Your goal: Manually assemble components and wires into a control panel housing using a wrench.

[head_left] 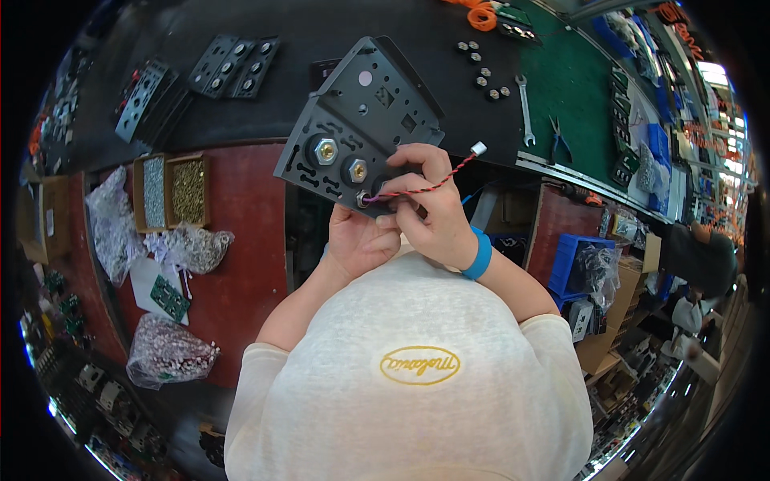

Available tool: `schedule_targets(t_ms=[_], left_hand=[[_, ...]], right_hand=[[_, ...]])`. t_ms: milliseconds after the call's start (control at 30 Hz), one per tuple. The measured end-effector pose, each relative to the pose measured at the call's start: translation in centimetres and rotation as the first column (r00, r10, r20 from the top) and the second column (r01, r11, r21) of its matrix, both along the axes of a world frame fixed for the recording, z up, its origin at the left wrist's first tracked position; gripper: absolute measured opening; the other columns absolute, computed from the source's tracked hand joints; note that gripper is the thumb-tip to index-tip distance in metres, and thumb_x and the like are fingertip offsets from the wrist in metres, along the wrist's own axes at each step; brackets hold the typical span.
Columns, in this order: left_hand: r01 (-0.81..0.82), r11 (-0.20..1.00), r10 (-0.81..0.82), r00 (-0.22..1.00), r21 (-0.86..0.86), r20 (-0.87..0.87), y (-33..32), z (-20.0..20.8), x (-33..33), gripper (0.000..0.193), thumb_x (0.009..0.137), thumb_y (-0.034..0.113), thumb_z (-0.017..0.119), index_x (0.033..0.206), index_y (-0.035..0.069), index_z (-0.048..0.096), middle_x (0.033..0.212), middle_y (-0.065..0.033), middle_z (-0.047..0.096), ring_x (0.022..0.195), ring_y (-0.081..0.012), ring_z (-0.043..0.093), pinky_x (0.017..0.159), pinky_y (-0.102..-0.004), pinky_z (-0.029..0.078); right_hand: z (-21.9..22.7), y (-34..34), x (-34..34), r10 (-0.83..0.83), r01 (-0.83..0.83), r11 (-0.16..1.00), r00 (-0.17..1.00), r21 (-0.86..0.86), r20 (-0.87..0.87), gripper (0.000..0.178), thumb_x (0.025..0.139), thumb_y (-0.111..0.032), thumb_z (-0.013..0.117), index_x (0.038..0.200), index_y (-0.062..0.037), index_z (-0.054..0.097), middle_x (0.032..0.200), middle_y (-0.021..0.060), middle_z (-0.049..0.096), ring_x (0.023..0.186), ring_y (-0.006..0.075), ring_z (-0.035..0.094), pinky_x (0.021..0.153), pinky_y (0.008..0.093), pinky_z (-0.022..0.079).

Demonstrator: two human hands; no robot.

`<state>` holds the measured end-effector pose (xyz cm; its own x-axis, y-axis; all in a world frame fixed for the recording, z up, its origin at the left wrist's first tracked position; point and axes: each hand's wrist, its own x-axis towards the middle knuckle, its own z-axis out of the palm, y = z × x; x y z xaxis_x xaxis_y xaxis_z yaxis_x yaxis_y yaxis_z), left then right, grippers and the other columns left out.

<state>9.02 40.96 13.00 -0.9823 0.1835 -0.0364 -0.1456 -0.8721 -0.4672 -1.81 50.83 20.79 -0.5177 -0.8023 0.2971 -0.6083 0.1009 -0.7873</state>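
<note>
A black bent metal panel (341, 115) with punched holes is held tilted in front of my chest. Two large hex-nut fittings with brass centres, one farther left (326, 151) and one nearer (358, 169), are mounted on it. At its near corner a small silver nut (362, 197) surrounds the start of a twisted red-and-black wire (425, 190), which ends in a white plug (479, 148). My left hand (361, 244) is closed on the panel's near edge from below. With fingers bent, my right hand (437, 210) pinches the wire beside the small nut; its fingertips are partly hidden.
More black panels (233, 66) stand at the back left of the dark bench. Loose nut fittings (485, 82), a wrench (524, 111) and pliers (559, 140) lie at the right. Boxes of small fasteners (189, 192) and plastic bags (168, 350) sit on the left red surface.
</note>
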Motion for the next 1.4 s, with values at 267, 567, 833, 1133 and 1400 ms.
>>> schedule_targets(t_ms=[267, 567, 833, 1133, 1400], left_hand=[[0.189, 0.982, -0.19, 0.982, -0.023, -0.015, 3.5, -0.2, -7.1, 0.039, 0.082, 0.037, 0.057, 0.112, 0.012, 0.055, 0.104, -0.0004, 0.057, 0.08, -0.0127, 0.051, 0.043, -0.02, 0.034], [0.39, 0.919, -0.39, 0.921, -0.052, -0.002, 6.7, -0.1, -12.1, 0.039, 0.082, 0.037, 0.056, 0.111, 0.011, 0.055, 0.102, -0.0021, 0.057, 0.079, -0.0127, 0.052, 0.042, -0.02, 0.035], [0.535, 0.844, -0.536, 0.844, -0.037, -0.012, 7.1, 0.9, -15.6, 0.038, 0.083, 0.036, 0.055, 0.111, 0.01, 0.055, 0.1, -0.003, 0.059, 0.078, -0.0137, 0.055, 0.041, -0.0195, 0.035], [0.665, 0.742, -0.667, 0.745, -0.078, 0.009, 6.0, 0.8, -18.1, 0.039, 0.084, 0.04, 0.052, 0.112, 0.013, 0.055, 0.102, -0.0027, 0.057, 0.076, -0.0133, 0.055, 0.04, -0.0201, 0.034], [0.72, 0.69, -0.717, 0.694, -0.077, 0.059, 5.0, 0.7, -19.2, 0.04, 0.086, 0.041, 0.051, 0.113, 0.012, 0.054, 0.102, -0.0036, 0.057, 0.078, -0.0143, 0.055, 0.041, -0.0211, 0.035]], right_hand=[[-0.2, 5.1, -4.7, -0.197, 0.198, 0.98, 0.98, -0.03, 0.029, 0.031, 0.061, 0.01, 0.053, 0.087, -0.0019, 0.064, 0.106, 0.0139, 0.052, 0.104, 0.0314, 0.047, 0.09, 0.0399, 0.038], [-0.3, 10.0, -7.1, -0.38, 0.378, 0.925, 0.923, -0.036, -0.062, 0.028, 0.06, 0.009, 0.055, 0.085, -0.0014, 0.064, 0.107, 0.0139, 0.051, 0.103, 0.032, 0.046, 0.088, 0.0394, 0.038], [-0.3, 11.2, -7.6, -0.551, 0.551, 0.834, 0.835, -0.037, 0.007, 0.031, 0.061, 0.009, 0.055, 0.089, -0.0012, 0.065, 0.109, 0.0139, 0.05, 0.106, 0.0311, 0.044, 0.088, 0.0383, 0.038], [0.5, 10.0, -8.5, -0.686, 0.688, 0.725, 0.726, -0.041, 0.055, 0.027, 0.06, 0.009, 0.054, 0.082, -0.0021, 0.063, 0.105, 0.0128, 0.05, 0.103, 0.0304, 0.045, 0.087, 0.0378, 0.038], [0.5, 9.3, -9.0, -0.735, 0.733, 0.678, 0.677, -0.051, -0.042, 0.026, 0.059, 0.009, 0.054, 0.08, -0.0026, 0.063, 0.105, 0.0122, 0.05, 0.104, 0.0302, 0.045, 0.086, 0.0374, 0.039]])
